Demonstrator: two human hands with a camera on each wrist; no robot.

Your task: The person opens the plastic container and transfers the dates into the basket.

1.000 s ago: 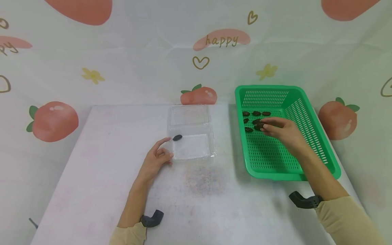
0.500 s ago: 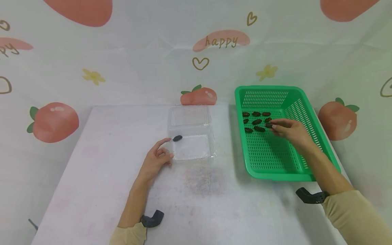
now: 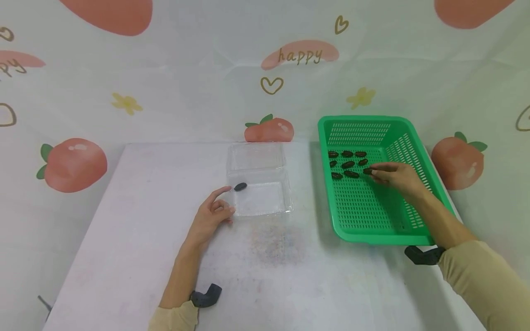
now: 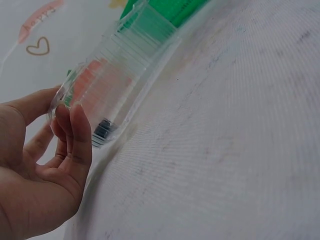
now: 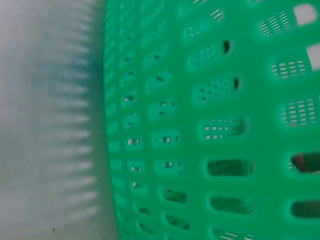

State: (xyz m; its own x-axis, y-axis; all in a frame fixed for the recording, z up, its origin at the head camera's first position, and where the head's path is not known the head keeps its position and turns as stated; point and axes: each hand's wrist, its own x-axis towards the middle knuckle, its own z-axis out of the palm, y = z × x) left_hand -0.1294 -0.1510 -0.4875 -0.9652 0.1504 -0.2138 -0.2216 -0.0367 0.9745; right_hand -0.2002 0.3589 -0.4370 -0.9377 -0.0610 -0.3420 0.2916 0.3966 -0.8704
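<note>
In the head view my right hand reaches into the green basket. Its thumb and fingers pinch a small dark brown date low over the basket floor. Several other dates lie in loose rows at the basket's back left. My left hand holds the left edge of a clear plastic clamshell box, index finger at the side and thumb by the front corner. One dark date lies in the box's left back corner. In the left wrist view the fingertips are at the box's rim.
The box's lid is folded back toward the patterned backdrop. Slotted basket wall fills most of the right wrist view and hides nearly all of the hand. The white table spreads in front of both containers.
My right hand has shifted right inside the basket, uncovering dates in the rows, and now holds a date at the right of the front row. My left hand and the box stay put.
</note>
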